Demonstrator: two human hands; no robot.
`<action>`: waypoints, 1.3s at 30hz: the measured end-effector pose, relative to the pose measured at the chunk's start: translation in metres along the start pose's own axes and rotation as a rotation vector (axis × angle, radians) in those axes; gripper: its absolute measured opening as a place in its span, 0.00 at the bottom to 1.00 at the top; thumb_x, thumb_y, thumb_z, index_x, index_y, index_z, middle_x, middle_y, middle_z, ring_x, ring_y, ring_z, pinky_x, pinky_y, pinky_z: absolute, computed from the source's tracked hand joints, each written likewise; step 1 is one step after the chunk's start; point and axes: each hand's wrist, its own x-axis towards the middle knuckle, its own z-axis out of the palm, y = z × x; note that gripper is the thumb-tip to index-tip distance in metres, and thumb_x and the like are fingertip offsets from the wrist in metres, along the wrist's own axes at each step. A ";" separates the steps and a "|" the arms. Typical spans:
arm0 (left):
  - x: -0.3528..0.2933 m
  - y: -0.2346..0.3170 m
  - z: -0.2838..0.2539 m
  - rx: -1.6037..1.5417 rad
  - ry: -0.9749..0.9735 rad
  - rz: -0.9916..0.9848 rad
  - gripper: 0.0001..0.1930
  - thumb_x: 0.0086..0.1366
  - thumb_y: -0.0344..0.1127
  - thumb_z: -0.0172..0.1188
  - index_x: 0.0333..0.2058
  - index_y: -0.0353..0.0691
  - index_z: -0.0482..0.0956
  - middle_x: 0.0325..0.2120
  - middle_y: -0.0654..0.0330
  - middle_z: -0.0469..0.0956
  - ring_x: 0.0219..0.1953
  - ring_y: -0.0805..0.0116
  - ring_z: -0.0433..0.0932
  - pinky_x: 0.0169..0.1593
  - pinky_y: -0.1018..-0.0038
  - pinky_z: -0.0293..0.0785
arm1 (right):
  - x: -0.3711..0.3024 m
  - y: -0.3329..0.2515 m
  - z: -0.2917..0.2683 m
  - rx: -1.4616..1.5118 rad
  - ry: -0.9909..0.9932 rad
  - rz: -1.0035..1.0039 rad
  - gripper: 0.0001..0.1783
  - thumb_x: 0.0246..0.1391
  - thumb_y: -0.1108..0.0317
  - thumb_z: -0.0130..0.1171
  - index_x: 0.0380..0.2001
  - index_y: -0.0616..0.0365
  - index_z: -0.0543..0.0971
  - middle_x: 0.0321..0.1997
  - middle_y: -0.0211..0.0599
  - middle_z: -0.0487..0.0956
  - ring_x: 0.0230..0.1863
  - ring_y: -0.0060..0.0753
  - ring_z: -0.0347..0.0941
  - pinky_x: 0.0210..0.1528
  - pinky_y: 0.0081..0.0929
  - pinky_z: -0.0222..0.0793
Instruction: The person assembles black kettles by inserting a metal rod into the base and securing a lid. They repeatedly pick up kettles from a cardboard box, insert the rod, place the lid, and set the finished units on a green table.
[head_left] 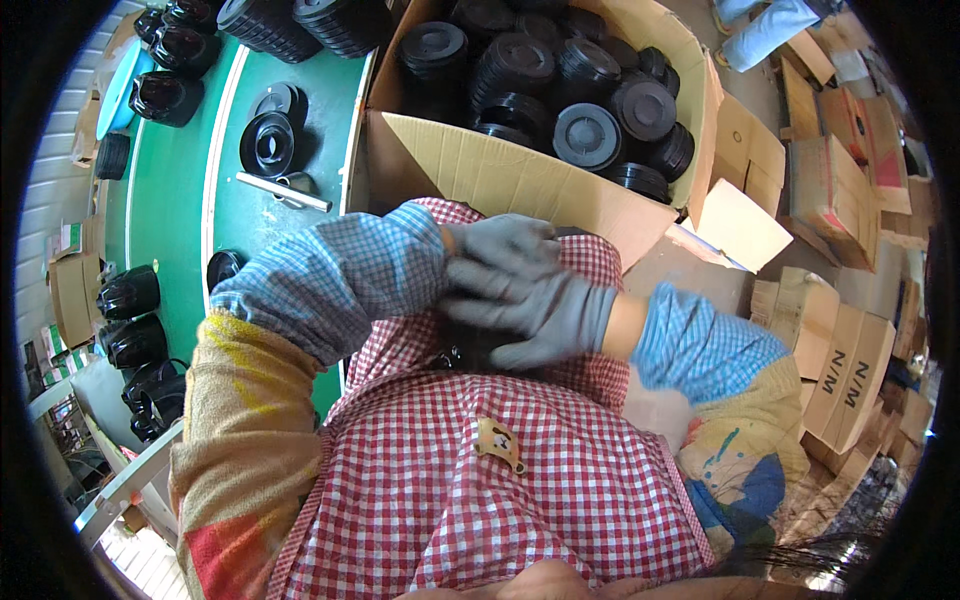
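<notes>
A dark, glossy black part (470, 345) lies in my lap on the red checked apron (480, 430), mostly covered by my hands. My right hand (545, 310), in a grey glove, reaches across it from the right, its fingers and thumb curved over the black part. Just beyond, my left hand (505, 245), also gloved in grey, overlaps the right one. Its fingers are partly hidden and smeared by motion. The black part's full shape does not show.
Ahead stands an open cardboard box (520, 165) filled with black round lids (588, 135). On the green table (175, 210) at left are a black round part (268, 145), a metal tube (285, 192) and glossy black housings (130, 290). Cardboard boxes (840, 365) stand at right.
</notes>
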 end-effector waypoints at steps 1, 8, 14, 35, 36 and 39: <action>0.013 0.041 0.006 -0.027 0.012 -0.699 0.23 0.73 0.49 0.56 0.53 0.35 0.79 0.58 0.50 0.75 0.58 0.53 0.76 0.62 0.58 0.73 | 0.009 -0.009 0.007 -0.130 0.054 -0.069 0.37 0.53 0.37 0.57 0.65 0.37 0.74 0.79 0.43 0.54 0.80 0.59 0.41 0.75 0.68 0.29; 0.036 0.073 -0.014 0.640 -0.140 0.105 0.16 0.69 0.42 0.61 0.50 0.40 0.79 0.49 0.54 0.80 0.52 0.58 0.81 0.55 0.59 0.78 | -0.008 0.021 -0.019 -0.019 0.287 -0.111 0.40 0.53 0.35 0.58 0.65 0.43 0.73 0.75 0.43 0.60 0.76 0.58 0.50 0.75 0.62 0.38; 0.025 0.074 -0.007 0.190 -0.052 -0.506 0.17 0.68 0.48 0.60 0.44 0.39 0.82 0.39 0.48 0.83 0.45 0.50 0.83 0.48 0.55 0.78 | 0.012 -0.002 0.009 -0.007 0.058 -0.088 0.39 0.54 0.37 0.57 0.68 0.34 0.70 0.79 0.44 0.52 0.79 0.61 0.40 0.72 0.76 0.27; 0.052 0.121 -0.013 0.682 -0.231 -0.428 0.18 0.68 0.47 0.61 0.49 0.42 0.81 0.44 0.51 0.82 0.47 0.53 0.82 0.54 0.61 0.76 | 0.008 0.001 -0.021 -0.179 0.279 -0.203 0.31 0.58 0.54 0.51 0.66 0.40 0.70 0.73 0.42 0.62 0.75 0.54 0.54 0.74 0.63 0.47; 0.033 0.104 -0.015 0.722 -0.168 -0.086 0.16 0.69 0.44 0.60 0.49 0.42 0.81 0.46 0.52 0.82 0.49 0.55 0.81 0.56 0.63 0.76 | -0.001 0.014 -0.025 -0.133 0.243 -0.259 0.31 0.57 0.51 0.52 0.66 0.40 0.71 0.74 0.43 0.61 0.75 0.55 0.54 0.74 0.62 0.47; 0.014 0.082 -0.015 0.683 -0.001 0.144 0.12 0.70 0.40 0.59 0.47 0.42 0.81 0.46 0.53 0.81 0.49 0.58 0.81 0.57 0.64 0.76 | 0.002 0.021 -0.011 -0.107 0.145 -0.335 0.35 0.57 0.41 0.54 0.65 0.39 0.72 0.74 0.43 0.60 0.74 0.56 0.54 0.75 0.61 0.47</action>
